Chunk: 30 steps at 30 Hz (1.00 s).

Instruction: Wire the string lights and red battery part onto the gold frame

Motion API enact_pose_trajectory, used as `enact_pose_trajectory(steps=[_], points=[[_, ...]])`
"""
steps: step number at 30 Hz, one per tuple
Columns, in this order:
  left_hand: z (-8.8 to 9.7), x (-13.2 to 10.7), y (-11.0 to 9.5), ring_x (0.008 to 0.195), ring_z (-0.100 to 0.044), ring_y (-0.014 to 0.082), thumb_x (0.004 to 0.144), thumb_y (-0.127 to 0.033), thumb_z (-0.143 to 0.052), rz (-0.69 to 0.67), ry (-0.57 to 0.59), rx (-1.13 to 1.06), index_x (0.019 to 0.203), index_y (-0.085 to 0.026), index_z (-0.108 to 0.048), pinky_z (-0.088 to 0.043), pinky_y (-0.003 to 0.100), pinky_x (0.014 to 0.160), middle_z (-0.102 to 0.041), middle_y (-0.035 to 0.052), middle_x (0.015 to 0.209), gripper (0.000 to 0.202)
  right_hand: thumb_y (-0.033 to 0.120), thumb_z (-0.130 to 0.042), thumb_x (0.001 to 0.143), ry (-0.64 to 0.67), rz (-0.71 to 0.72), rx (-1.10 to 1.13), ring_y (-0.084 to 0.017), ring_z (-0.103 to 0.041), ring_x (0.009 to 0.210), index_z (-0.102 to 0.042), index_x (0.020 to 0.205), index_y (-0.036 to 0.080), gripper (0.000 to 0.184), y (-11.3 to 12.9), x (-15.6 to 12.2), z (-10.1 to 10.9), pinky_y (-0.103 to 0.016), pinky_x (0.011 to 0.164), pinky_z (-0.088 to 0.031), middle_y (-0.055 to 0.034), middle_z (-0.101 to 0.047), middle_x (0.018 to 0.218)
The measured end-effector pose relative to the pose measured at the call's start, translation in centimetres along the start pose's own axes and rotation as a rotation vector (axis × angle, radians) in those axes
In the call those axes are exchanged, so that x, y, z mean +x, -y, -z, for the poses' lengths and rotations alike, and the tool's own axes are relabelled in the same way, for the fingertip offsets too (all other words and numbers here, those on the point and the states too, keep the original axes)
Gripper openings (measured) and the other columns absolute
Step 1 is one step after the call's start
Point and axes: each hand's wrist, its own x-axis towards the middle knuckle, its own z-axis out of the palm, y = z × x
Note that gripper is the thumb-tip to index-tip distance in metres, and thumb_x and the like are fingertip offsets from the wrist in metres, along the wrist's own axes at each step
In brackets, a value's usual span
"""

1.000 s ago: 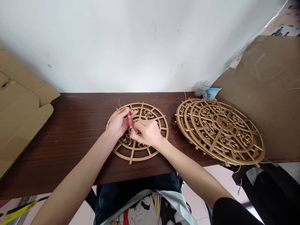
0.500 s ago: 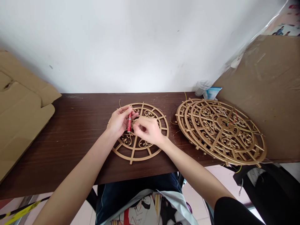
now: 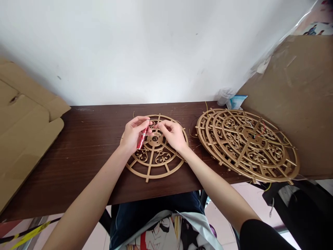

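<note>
A round gold openwork frame point(image 3: 148, 166) with scrollwork lies flat on the dark table, and both hands are over it. In my left hand point(image 3: 133, 133) is a slim, shiny red tube point(image 3: 141, 139) with a silver band, gripped between thumb and fingers and tilted so its lower end points toward me. My right hand point(image 3: 172, 133) is closed in a pinch close to the tube's upper end; what its fingertips hold is too small to make out. The frame's hub point(image 3: 155, 139) shows between the hands. Thin wires stick out past the frame's edge.
Several similar gold frames point(image 3: 241, 163) are stacked on the right, with loose yellow wires over them. Behind them stand a clear plastic cup point(image 3: 224, 97) and a blue-and-white packet point(image 3: 236, 102). Cardboard pieces point(image 3: 28, 132) rise at the left, and a cardboard sheet point(image 3: 301, 104) at the right.
My right hand has moved up and slightly right, uncovering the frame's hub. The red tube in my left hand has gone from nearly upright to tilted, its lower end swinging left.
</note>
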Motion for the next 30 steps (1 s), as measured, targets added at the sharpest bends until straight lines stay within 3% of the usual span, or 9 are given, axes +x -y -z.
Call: enact_pose_trajectory(steps=[5, 10, 14, 18, 21, 26, 30], points=[[-0.3, -0.3, -0.1, 0.047, -0.058, 0.0089, 0.071, -0.026, -0.076, -0.043, 0.048, 0.087, 0.089, -0.014, -0.066, -0.047, 0.022, 0.041, -0.068, 0.004, 0.083, 0.024, 0.042, -0.055, 0.088, 0.072, -0.072, 0.211, -0.009, -0.046, 0.052, -0.07, 0.076, 0.017, 0.032, 0.1, 0.1, -0.2, -0.023, 0.051, -0.036, -0.0015, -0.067, 0.074], [-0.2, -0.3, 0.4, 0.043, -0.047, 0.004, 0.08, -0.027, -0.066, -0.153, -0.018, 0.323, 0.099, -0.018, -0.066, -0.03, 0.018, 0.037, -0.067, 0.0038, 0.088, 0.021, 0.046, -0.061, 0.083, 0.043, -0.176, 0.396, -0.008, -0.047, 0.05, -0.068, 0.073, 0.018, 0.031, 0.6, 0.1, -0.2, -0.022, 0.046, -0.036, -0.002, -0.068, 0.073], [0.1, -0.3, 0.6, 0.051, -0.046, 0.0081, 0.085, -0.025, -0.059, -0.326, -0.016, 0.707, 0.1, -0.02, -0.069, -0.036, 0.022, 0.05, -0.068, 0.0023, 0.081, 0.019, 0.047, -0.068, 0.078, 0.02, -0.221, 0.539, -0.008, -0.05, 0.051, -0.068, 0.073, 0.017, 0.03, 0.6, 0.3, -0.1, -0.021, 0.047, -0.039, -0.0021, -0.068, 0.072], [0.0, -0.7, 0.6, 0.064, -0.053, 0.0139, 0.091, -0.03, -0.053, -0.439, 0.126, 0.971, 0.099, -0.019, -0.07, -0.039, 0.026, 0.063, -0.069, 0.0046, 0.085, 0.022, 0.044, -0.072, 0.074, 0.007, -0.241, 0.637, -0.009, -0.054, 0.053, -0.067, 0.07, 0.017, 0.027, 0.6, 0.4, 0.0, -0.021, 0.051, -0.044, -0.0009, -0.064, 0.066], [0.0, -0.9, 0.6, 0.069, -0.055, 0.0163, 0.093, -0.034, -0.05, -0.45, 0.225, 1.099, 0.098, -0.019, -0.068, -0.039, 0.027, 0.066, -0.067, 0.0057, 0.086, 0.024, 0.042, -0.072, 0.075, 0.0, -0.235, 0.649, -0.01, -0.055, 0.056, -0.067, 0.069, 0.018, 0.026, 0.7, 0.4, -0.1, -0.023, 0.054, -0.047, -0.0014, -0.065, 0.067], [0.3, -0.8, 0.8, 0.065, -0.05, 0.0159, 0.094, -0.04, -0.048, -0.444, 0.244, 1.242, 0.088, -0.02, -0.066, -0.034, 0.027, 0.062, -0.058, 0.0027, 0.073, 0.028, 0.04, -0.071, 0.077, 0.004, -0.197, 0.652, -0.012, -0.059, 0.066, -0.068, 0.073, 0.018, 0.022, 0.5, 0.2, -0.2, -0.026, 0.064, -0.05, -0.0022, -0.067, 0.075], [0.4, -0.8, 1.0, 0.061, -0.047, 0.0148, 0.093, -0.035, -0.05, -0.41, 0.256, 1.277, 0.078, -0.019, -0.063, -0.03, 0.026, 0.059, -0.054, 0.0011, 0.068, 0.025, 0.039, -0.07, 0.078, 0.009, -0.184, 0.64, -0.012, -0.058, 0.066, -0.067, 0.071, 0.018, 0.022, 0.3, 0.3, -0.2, -0.027, 0.068, -0.05, -0.0022, -0.067, 0.075]])
